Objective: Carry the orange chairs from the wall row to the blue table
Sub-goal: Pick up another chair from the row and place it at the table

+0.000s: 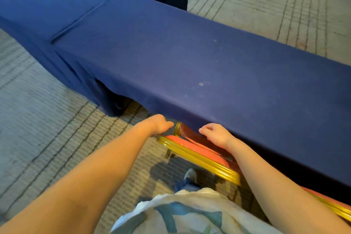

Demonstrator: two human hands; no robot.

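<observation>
Blue-clothed item, largest in my feed: blue table (209, 59), long, draped to the floor, with a second length joining it at the far left.

Grey lined carpet (47, 119) – floor on both sides of the table.

Orange chair (191, 147), gold frame (201, 160) – standing at the near table edge, its front part under the hanging cloth. I read this one as delivered and pushed in.

Second orange chair (331, 204) – a corner only, lower right, also against the table.

Left hand (160, 124): fingers loosely curled, nothing in them, just beside the chair's gold upright.

Right hand (215, 135): fingers loosely curled above the chair at the cloth edge, holding nothing that I can see; whether it touches the chair I cannot tell.

Step in hand, by my judgement: letting go after placing. Next move calls for turning away to fetch another chair from the wall row, which is out of view.
</observation>
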